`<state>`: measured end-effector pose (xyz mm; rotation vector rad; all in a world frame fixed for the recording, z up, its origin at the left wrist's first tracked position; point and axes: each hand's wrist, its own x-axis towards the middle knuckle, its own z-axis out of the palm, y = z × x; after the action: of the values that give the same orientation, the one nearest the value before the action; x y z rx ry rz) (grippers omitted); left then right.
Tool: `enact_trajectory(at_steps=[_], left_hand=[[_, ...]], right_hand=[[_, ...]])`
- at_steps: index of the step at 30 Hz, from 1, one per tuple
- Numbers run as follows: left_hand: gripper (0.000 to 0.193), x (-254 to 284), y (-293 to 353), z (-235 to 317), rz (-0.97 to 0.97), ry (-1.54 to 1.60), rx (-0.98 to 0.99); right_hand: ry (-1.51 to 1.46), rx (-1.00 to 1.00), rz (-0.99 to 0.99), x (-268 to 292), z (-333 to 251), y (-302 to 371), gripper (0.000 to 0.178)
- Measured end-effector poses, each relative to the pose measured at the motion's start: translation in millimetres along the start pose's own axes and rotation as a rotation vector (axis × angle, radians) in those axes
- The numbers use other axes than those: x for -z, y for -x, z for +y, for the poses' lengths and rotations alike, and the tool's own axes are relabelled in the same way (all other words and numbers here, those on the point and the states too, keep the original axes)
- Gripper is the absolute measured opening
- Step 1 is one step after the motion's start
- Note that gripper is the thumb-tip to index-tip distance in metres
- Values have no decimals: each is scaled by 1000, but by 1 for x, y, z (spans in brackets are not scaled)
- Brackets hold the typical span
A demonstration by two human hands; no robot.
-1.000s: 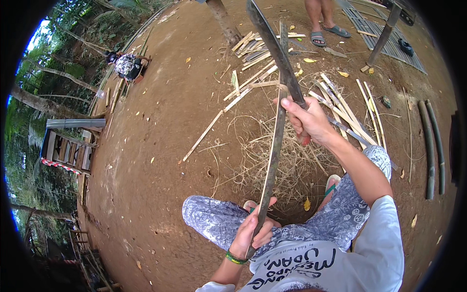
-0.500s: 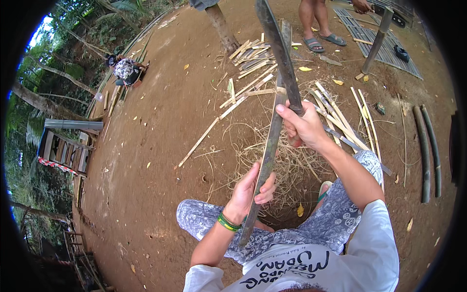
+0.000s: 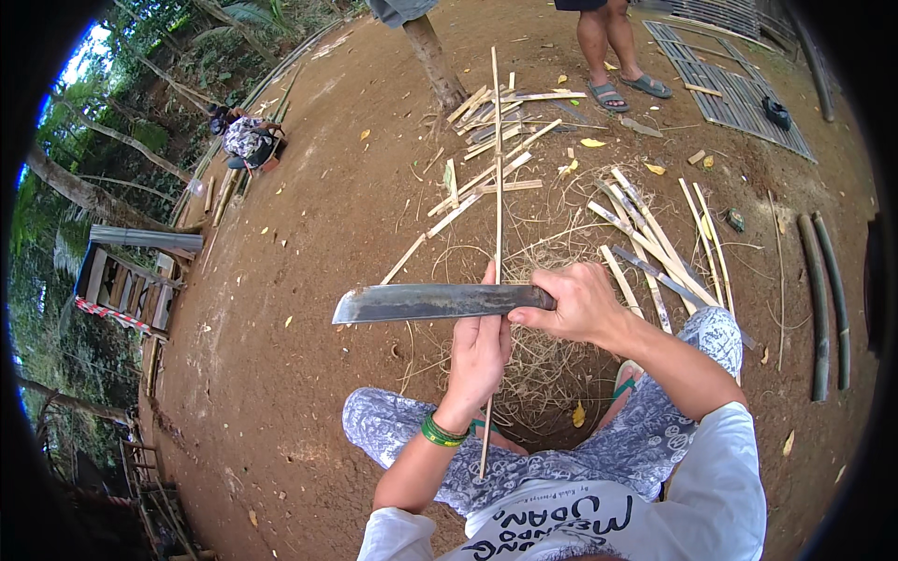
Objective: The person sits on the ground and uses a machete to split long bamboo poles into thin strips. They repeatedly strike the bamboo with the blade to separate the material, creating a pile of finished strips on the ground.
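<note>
My right hand [image 3: 585,304] is closed round the handle of a machete [image 3: 426,301]. The broad dark blade points left and lies crosswise over a bamboo strip [image 3: 499,168]. My left hand [image 3: 479,360] grips that strip just below the blade, with its fingertips showing above the blade's upper edge. The strip is turned edge-on, so it looks thin and pale, running from near my lap away from me. Part of it is hidden behind the blade and my left hand. Below my hands, a heap of thin curly shavings [image 3: 552,360] lies on the ground.
Split bamboo pieces [image 3: 645,229] lie right of the shavings, with another pile [image 3: 491,122] ahead. Two dark poles [image 3: 816,299] rest at the right. A person in sandals [image 3: 613,93] stands ahead near a slatted bamboo panel [image 3: 730,89]. Another person [image 3: 248,136] crouches far left.
The machete has swung from pointing away to pointing left across the strip. The strip has turned from its broad face to its edge. My left hand has moved farther up it.
</note>
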<state>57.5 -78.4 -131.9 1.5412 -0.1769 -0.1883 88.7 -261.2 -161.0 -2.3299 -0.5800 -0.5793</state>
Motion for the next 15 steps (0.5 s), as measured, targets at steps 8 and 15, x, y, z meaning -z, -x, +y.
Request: enact_trajectory(at_steps=[8,15], left_hand=[[45,7,19,7,-39,-105,-6],[49,21,40,5,-57,-118,16]], right_hand=[[65,8,27,6,18,-14,67],[102,-13,-6,5,27,-21,68]])
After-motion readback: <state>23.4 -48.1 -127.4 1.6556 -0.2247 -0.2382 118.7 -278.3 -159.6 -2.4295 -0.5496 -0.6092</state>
